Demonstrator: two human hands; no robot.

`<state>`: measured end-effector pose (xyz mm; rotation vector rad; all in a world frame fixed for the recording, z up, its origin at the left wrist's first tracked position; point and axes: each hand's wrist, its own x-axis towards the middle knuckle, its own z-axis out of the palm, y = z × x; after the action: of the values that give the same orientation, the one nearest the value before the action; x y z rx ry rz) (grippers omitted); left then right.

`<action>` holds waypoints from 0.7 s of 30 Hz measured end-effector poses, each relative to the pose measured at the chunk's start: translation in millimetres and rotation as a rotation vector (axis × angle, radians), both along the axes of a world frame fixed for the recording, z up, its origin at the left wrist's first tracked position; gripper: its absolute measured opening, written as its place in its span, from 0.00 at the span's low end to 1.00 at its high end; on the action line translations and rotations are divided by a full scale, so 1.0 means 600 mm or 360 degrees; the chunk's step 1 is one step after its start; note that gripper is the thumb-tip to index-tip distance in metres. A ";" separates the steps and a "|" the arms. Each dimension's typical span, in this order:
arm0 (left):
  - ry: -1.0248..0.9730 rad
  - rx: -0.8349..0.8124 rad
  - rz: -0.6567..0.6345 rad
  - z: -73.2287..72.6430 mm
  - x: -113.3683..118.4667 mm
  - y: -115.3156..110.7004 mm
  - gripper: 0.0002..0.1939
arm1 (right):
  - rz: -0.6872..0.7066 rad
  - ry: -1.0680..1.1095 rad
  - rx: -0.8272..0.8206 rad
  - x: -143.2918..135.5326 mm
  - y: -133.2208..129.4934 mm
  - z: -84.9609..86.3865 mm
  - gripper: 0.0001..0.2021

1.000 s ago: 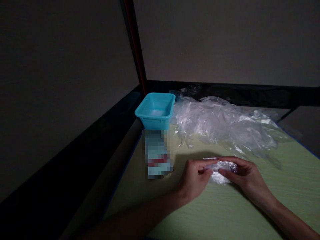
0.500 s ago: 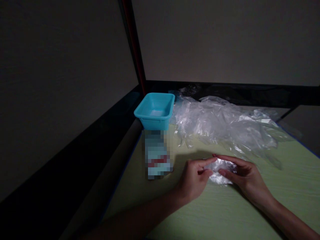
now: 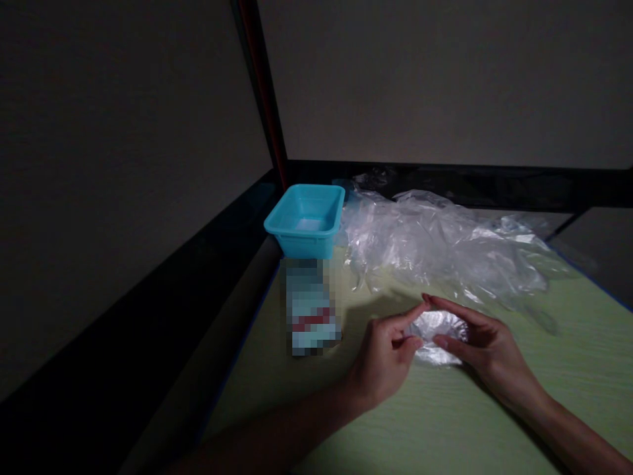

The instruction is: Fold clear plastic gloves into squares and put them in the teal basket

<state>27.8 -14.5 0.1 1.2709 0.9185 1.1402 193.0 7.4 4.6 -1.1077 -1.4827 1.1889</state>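
Observation:
Between my hands is a small folded clear plastic bag (image 3: 435,323), shiny and wrinkled, low over the table. My left hand (image 3: 383,359) grips its left side, thumb in front and fingers curled behind. From the right, my right hand (image 3: 489,349) holds the other side in the same way. The two index fingertips meet above the bag's far edge, and the thumb tips lie a little apart on the near face. Parts of the bag are hidden behind the fingers.
A pile of loose clear plastic bags (image 3: 435,237) spreads over the back of the yellow-green table (image 3: 445,422). At the back left stands a turquoise plastic basket (image 3: 306,244). A blurred-out flat item (image 3: 309,297) lies in front of it. Walls rise behind and left.
My index fingertips have risen slightly above the bag, and more of its far edge shows. Both hands otherwise stay in place.

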 end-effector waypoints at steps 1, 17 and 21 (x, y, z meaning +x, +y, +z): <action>-0.0006 0.0002 0.0004 -0.001 0.000 0.000 0.28 | 0.0002 0.0003 0.0003 0.000 0.000 0.000 0.22; -0.0072 0.0044 0.0047 0.003 -0.002 0.001 0.29 | -0.0102 -0.0084 -0.0060 -0.001 -0.003 0.003 0.12; -0.0071 0.0050 0.0047 0.002 -0.002 0.001 0.29 | -0.0118 -0.0073 -0.0072 -0.005 -0.001 0.005 0.12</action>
<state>26.7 -13.8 1.5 1.2561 0.8920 1.2055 190.0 6.5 7.4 -1.2175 -1.4431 1.1577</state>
